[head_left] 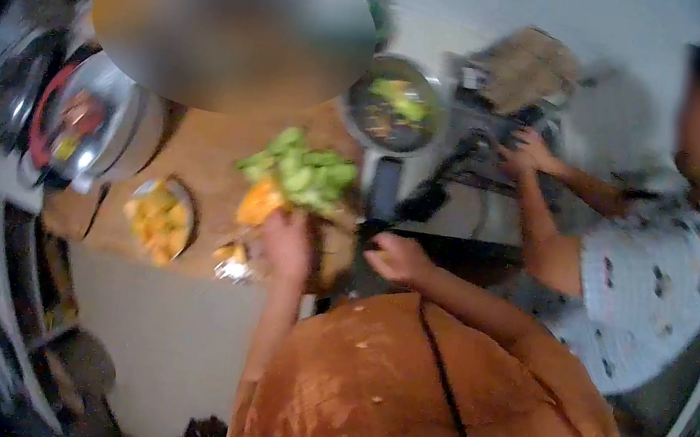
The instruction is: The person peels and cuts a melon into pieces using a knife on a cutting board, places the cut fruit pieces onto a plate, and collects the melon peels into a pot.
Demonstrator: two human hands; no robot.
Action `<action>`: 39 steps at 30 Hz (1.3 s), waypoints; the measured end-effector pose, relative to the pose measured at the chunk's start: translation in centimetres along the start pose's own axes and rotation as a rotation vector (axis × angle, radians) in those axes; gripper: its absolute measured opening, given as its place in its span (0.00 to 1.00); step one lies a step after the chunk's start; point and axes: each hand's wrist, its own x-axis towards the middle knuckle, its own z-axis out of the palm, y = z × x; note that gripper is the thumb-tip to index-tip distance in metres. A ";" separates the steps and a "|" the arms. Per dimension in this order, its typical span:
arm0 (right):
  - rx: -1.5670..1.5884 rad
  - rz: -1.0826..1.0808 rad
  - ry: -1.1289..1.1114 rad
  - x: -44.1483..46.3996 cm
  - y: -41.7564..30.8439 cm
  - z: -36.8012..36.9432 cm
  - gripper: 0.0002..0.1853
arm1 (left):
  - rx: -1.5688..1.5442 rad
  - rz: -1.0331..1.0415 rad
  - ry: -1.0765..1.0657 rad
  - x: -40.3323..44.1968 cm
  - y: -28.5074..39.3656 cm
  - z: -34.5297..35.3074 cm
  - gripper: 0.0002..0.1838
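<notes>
On the wooden table, my left hand [287,241] is closed at the lower edge of an orange piece of pumpkin [260,200] and seems to grip it. A heap of green leaves [303,173] lies just beyond it. My right hand [402,259] is curled near the table's right edge, beside a dark strip; motion blur hides what its fingers hold, if anything. A bowl of yellow-orange chunks [161,216] sits to the left. Between that bowl and my left hand lie a few small scraps [231,261].
A large metal pot [106,120] stands at the table's left. Beyond the greens is a pan with food [396,105], near a digital scale-like panel [386,190]. At right, another person [652,276] works with both hands at a dark stove-like appliance [488,139]. A blurred patch hides the far table.
</notes>
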 end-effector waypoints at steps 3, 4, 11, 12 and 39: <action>0.039 0.078 0.050 -0.1 -1.3 -0.9 0.18 | 0.033 0.000 -0.088 -0.1 -0.5 -0.5 0.20; 0.067 0.069 0.101 0.0 -1.8 -1.6 0.18 | 0.037 0.040 -0.088 0.9 -2.5 1.5 0.16; -0.019 -0.113 0.295 -1.3 2.3 -0.7 0.12 | 0.077 0.398 0.103 -1.4 -5.2 -1.4 0.19; -0.022 -0.101 0.272 -1.0 2.3 -0.6 0.12 | -0.015 0.390 0.172 -1.0 -6.5 -2.6 0.19; -0.217 -0.215 -0.078 1.8 0.6 0.7 0.16 | 0.458 0.385 0.713 9.4 -13.4 -17.3 0.19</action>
